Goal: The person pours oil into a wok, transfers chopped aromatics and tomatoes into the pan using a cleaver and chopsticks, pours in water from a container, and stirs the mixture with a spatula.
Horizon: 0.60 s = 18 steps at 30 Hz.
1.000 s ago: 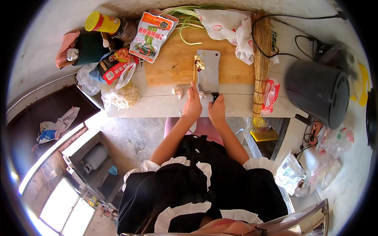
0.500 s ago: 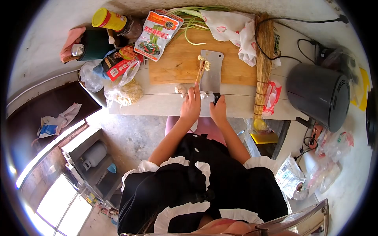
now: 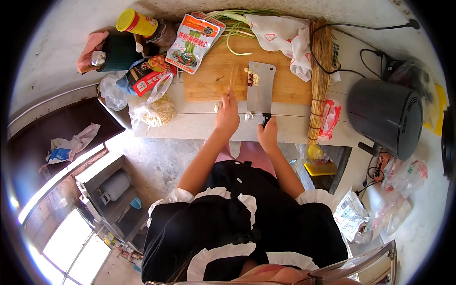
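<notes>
Rectangular pale wooden chopping board (image 3: pixel 209 85) — its right edge bordered by a long straw-coloured bristle bundle (image 3: pixel 318 85), its far left corner overlapped by a silver-and-orange plastic packet (image 3: pixel 194 42). Packet label: red characters, "海带丝" legible. Red-and-black packet (image 3: pixel 145 84) to its left: print too small to read. Steel-bladed, black-handled cleaver (image 3: pixel 260 95): blade over the board, handle gripped in the right hand's (image 3: pixel 268 132) curled fingers. Left hand (image 3: pixel 227 116): fingers closed round thin wooden chopsticks (image 3: pixel 232 76), left of the blade. Small pale-yellow and dark-red pieces (image 3: pixel 255 78): on the blade — towards its far end.

Place: a kitchen, seemingly a home's
Counter (image 3: pixel 194 127): board (image 3: pixel 202 90), cleaver (image 3: pixel 259 97), greens (image 3: pixel 232 18), food packet (image 3: pixel 195 42)
Left of board: jar (image 3: pixel 137 23), clear food bag (image 3: pixel 156 111)
</notes>
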Each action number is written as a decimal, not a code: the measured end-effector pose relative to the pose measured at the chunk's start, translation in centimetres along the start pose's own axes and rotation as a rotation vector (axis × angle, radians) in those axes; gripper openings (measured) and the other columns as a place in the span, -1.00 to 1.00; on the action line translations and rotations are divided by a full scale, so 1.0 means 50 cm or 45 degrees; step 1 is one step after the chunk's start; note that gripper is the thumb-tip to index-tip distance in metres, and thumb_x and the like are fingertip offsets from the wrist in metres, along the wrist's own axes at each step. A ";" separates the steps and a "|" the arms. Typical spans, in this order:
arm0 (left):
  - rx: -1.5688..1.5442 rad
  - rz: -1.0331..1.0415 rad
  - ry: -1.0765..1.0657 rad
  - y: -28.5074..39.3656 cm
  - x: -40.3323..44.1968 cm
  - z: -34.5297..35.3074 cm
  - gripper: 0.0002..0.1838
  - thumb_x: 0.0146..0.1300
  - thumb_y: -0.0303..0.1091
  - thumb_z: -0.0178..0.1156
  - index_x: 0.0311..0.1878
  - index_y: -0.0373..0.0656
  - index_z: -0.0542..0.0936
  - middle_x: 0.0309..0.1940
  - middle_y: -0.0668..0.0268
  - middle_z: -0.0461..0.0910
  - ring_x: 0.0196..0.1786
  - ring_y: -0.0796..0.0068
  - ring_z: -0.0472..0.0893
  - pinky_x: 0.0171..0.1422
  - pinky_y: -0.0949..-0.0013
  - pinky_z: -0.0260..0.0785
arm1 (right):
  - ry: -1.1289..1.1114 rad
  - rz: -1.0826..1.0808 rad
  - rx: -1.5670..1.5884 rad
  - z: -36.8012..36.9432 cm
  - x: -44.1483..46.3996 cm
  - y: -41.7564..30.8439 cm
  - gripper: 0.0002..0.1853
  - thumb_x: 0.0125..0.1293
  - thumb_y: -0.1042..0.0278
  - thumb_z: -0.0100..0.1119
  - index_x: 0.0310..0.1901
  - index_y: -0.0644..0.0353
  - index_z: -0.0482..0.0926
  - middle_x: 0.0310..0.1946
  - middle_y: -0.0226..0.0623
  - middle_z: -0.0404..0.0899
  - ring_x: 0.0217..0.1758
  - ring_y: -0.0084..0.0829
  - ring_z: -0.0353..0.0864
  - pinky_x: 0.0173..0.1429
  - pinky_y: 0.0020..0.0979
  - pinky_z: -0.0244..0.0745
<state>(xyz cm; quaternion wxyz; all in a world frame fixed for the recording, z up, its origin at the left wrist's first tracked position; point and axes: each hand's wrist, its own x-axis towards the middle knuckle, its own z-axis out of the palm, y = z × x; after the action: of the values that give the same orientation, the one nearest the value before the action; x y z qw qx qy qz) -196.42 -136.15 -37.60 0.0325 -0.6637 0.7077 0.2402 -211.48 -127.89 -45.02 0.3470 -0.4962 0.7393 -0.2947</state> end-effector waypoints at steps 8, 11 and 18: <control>-0.117 0.056 0.030 0.017 -0.011 0.037 -0.16 0.07 -0.62 0.00 0.44 -0.38 -0.11 0.20 -0.11 0.14 -0.08 -0.16 0.53 -0.14 0.08 0.51 | -0.026 0.038 0.075 0.003 -0.002 -0.005 -0.70 0.10 0.52 0.08 -0.19 0.43 0.23 -0.35 0.24 0.43 -0.29 0.21 0.46 -0.21 -0.02 0.35; -0.178 0.052 0.002 0.029 -0.019 0.024 -0.15 0.06 -0.64 -0.02 0.45 -0.35 -0.12 0.21 -0.12 0.12 -0.05 -0.19 0.52 -0.10 0.03 0.49 | -0.047 0.042 0.101 0.005 -0.001 -0.005 -0.70 0.10 0.51 0.09 -0.18 0.43 0.23 -0.34 0.25 0.43 -0.28 0.21 0.46 -0.20 -0.01 0.36; -0.366 -0.008 0.039 0.020 -0.027 0.034 -0.13 0.04 -0.69 -0.05 0.45 -0.35 -0.16 0.22 -0.11 0.11 -0.02 -0.19 0.50 -0.02 0.05 0.45 | -0.072 0.078 0.069 0.004 0.006 -0.014 -0.65 0.12 0.50 0.11 -0.12 0.44 0.24 -0.28 0.28 0.44 -0.20 0.25 0.46 -0.13 0.01 0.37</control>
<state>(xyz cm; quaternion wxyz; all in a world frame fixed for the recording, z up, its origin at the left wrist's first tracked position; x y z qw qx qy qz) -197.66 -134.24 -38.28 -0.0729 -0.6672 0.6643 0.3289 -211.01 -128.42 -44.64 0.3900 -0.4719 0.7357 -0.2897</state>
